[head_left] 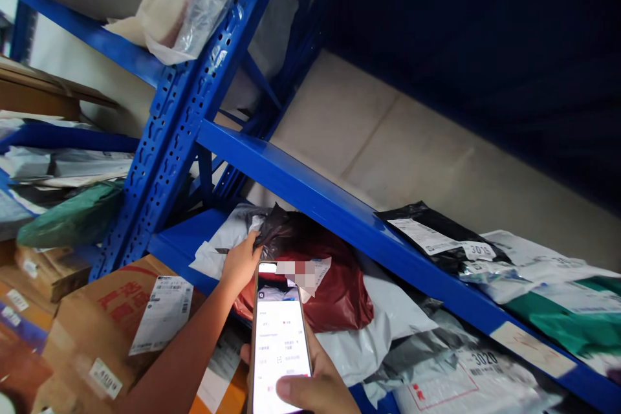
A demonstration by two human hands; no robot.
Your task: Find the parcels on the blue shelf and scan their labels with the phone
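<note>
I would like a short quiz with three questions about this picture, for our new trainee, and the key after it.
1. Which hand holds the phone: (a) left or (b) right?
2. True or false: the shelf beams are yellow.
3. Fill in: the number printed on the pale parcel at lower right is ____.

Key:
1. b, the right hand.
2. False; the shelf beams are blue.
3. 3020.

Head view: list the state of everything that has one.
Phone, screen lit
Right hand, closed around the phone
Dark plastic, crumpled
Left hand, at the dark plastic, grip unclear
Red parcel, wrinkled, partly hidden
Cardboard box, labelled
Black parcel, lying down, labelled
</note>
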